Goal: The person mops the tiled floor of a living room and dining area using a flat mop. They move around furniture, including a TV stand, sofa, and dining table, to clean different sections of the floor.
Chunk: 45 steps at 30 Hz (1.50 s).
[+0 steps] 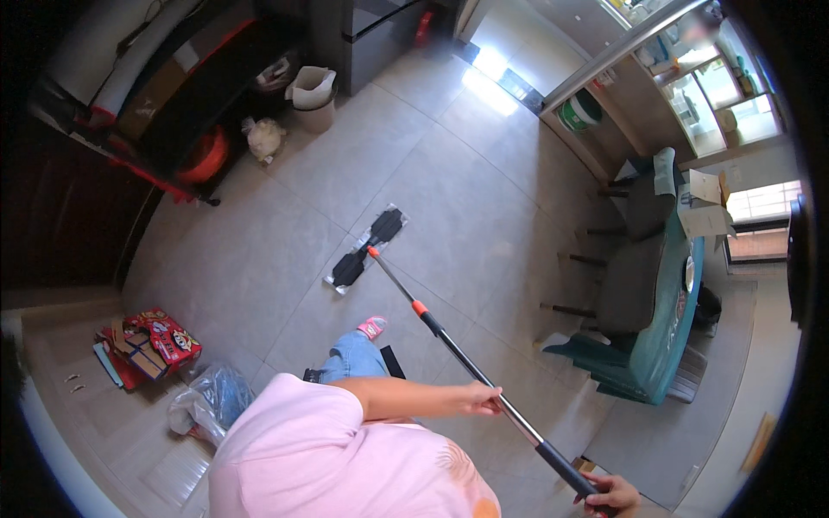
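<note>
A flat mop (458,351) slants across the view, its long metal pole running from the floor up to the lower right. Partway along the pole, my left hand (482,399) is closed round the bare metal. At the top end, my right hand (611,494) wraps the black grip. The mop head (386,226) lies flat on the grey tiled floor (345,186), black on top with a pale pad showing round its edges. An orange joint links pole and head. My foot in a pink slipper (372,326) stands just behind the head.
A waste bin (314,116) and a tied plastic bag (263,140) stand at the far left beside a dark rack. Red boxes (164,341) and a clear plastic bag (216,399) lie at the left. Dark chairs (623,293) line a green-covered table (661,345) at the right.
</note>
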Each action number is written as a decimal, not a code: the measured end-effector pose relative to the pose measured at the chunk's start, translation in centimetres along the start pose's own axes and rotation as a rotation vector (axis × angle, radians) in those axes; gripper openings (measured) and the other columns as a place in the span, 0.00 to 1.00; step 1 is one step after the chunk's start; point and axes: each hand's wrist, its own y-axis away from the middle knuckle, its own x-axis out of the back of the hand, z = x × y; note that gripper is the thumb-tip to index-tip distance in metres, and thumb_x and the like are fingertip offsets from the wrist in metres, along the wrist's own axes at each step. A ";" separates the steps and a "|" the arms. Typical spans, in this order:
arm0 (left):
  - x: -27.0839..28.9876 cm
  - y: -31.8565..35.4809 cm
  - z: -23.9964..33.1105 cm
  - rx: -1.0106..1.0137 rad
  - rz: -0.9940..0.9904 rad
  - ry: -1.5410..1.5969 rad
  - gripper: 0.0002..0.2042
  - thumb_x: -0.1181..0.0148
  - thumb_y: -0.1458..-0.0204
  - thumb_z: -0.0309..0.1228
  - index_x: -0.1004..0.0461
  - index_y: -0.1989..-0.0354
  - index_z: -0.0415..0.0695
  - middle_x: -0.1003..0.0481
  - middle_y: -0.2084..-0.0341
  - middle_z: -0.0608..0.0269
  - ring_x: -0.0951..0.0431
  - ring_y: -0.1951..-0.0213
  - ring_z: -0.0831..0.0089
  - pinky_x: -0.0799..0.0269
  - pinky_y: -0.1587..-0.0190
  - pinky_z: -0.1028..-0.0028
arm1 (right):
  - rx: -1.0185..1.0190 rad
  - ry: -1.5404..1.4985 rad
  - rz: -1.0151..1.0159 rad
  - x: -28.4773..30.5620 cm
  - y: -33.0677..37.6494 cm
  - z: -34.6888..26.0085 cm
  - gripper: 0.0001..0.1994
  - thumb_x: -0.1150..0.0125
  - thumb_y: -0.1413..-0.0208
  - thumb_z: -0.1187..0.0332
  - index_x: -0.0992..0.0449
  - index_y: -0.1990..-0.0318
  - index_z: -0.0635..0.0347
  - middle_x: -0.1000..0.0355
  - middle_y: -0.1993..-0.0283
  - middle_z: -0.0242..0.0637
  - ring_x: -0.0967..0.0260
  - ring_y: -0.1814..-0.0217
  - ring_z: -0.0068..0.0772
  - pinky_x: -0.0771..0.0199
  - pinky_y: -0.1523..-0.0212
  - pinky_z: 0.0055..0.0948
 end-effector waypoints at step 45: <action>-6.1 -15.9 -24.0 0.350 0.493 -1.134 0.13 0.51 0.54 0.36 0.33 0.81 0.38 0.33 0.86 0.62 0.30 0.78 0.75 0.31 0.77 0.75 | 0.373 -0.926 -0.029 -6.5 -7.2 48.1 0.28 0.50 0.56 0.77 0.51 0.45 0.59 0.36 0.76 0.34 0.41 0.83 0.20 0.41 0.84 0.19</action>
